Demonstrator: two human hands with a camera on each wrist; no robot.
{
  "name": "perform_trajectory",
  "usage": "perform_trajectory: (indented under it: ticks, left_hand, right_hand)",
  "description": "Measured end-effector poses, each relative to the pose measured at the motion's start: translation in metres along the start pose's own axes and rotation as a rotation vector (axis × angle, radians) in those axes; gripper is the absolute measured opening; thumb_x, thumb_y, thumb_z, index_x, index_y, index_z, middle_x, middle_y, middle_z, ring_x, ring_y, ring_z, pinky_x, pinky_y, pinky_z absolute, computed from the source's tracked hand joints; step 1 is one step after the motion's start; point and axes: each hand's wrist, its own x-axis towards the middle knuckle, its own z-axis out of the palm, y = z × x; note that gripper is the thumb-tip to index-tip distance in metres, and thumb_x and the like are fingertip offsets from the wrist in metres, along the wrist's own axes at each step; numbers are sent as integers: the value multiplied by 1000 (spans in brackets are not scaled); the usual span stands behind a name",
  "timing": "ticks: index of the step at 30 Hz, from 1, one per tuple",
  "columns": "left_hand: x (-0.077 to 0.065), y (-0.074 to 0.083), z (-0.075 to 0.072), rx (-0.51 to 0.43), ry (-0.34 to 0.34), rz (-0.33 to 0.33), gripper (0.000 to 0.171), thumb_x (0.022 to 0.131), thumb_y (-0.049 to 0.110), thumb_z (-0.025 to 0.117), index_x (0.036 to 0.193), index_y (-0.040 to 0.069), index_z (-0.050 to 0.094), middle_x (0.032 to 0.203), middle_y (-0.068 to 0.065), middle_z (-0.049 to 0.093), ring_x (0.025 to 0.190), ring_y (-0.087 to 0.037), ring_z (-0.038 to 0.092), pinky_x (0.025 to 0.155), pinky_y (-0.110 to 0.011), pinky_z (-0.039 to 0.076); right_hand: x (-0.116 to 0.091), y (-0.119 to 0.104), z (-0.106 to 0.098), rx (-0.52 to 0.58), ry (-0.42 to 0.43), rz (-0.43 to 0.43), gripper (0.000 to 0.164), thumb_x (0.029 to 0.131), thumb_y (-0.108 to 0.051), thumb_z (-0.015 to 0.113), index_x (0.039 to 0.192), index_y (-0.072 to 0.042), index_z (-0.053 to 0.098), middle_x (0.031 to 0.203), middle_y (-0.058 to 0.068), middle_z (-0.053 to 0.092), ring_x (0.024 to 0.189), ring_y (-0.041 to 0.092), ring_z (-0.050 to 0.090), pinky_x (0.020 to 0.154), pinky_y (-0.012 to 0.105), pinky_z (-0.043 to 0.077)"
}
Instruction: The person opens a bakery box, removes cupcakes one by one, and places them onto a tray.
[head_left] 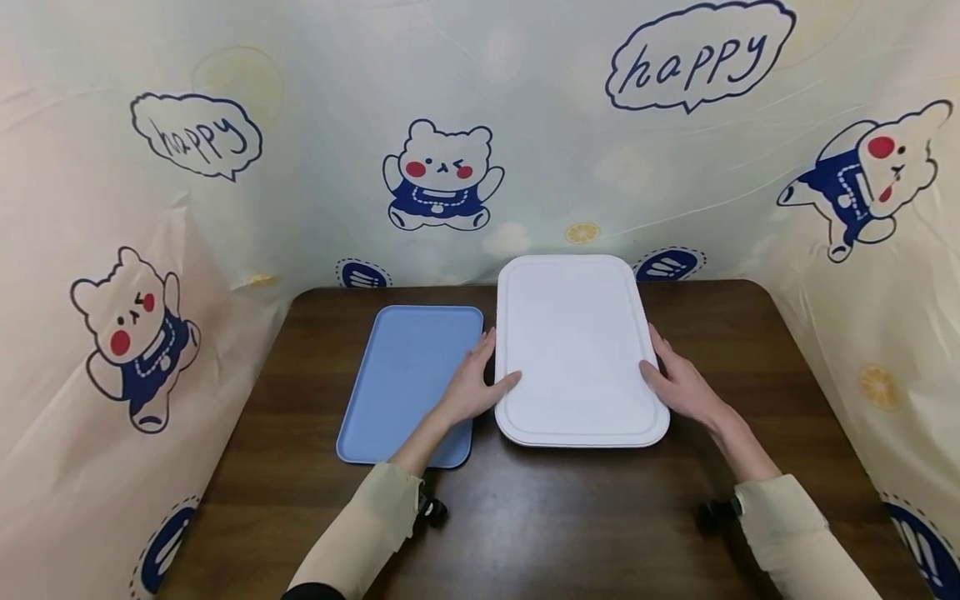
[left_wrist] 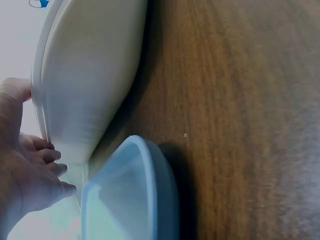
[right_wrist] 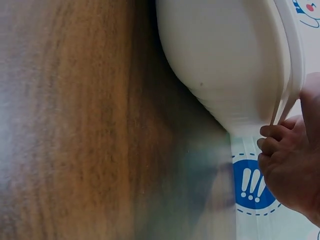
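Note:
A white plastic storage box (left_wrist: 95, 65) stands on the table with its flat white lid (head_left: 573, 346) on top. My left hand (head_left: 472, 382) holds the lid's left edge, thumb above and the other fingers below the rim. At the opposite edge my right hand (head_left: 681, 382) grips the same way. In the right wrist view a narrow gap shows between lid and box rim near the fingers. The box's contents are hidden under the lid. Left of the box, partly behind my left hand, lies a shallow blue tray (head_left: 412, 375).
The dark wooden table (head_left: 585, 525) carries the box and tray. A pale printed curtain (head_left: 540, 167) with bears and "happy" bubbles encloses the back and both sides. The tray's right rim sits close to the box's left side.

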Motion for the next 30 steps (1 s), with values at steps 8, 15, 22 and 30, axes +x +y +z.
perform_trajectory:
  ticks: [8,15,22,30]
  left_hand:
    - [0,0,1,-21,-1,-21,104,100,75,62,178,22,18,187,-5,15,175,-30,12,140,-62,13]
    - [14,-29,9,-122,-9,-88,100,99,75,64,177,34,16,185,3,22,171,-26,26,135,-60,31]
    - [22,-36,10,-70,16,-67,102,100,78,58,178,26,18,185,-2,22,171,-30,24,137,-61,27]
    - [19,-26,13,-48,76,-49,92,103,67,63,177,31,22,183,-10,28,169,-35,30,133,-60,35]
  right_hand:
    - [5,-8,-6,-27,-4,29,72,118,-33,46,177,-8,12,179,31,22,164,55,26,129,72,30]
    - [11,-14,-14,-92,17,63,73,119,-37,43,171,8,18,176,32,26,162,56,30,129,72,31]
    - [13,-17,-8,-110,-27,73,79,118,-41,46,173,7,13,168,39,38,147,53,55,122,69,43]
    - [9,-20,-2,-52,74,-11,63,116,-17,50,171,5,28,161,36,52,127,43,68,102,40,59]
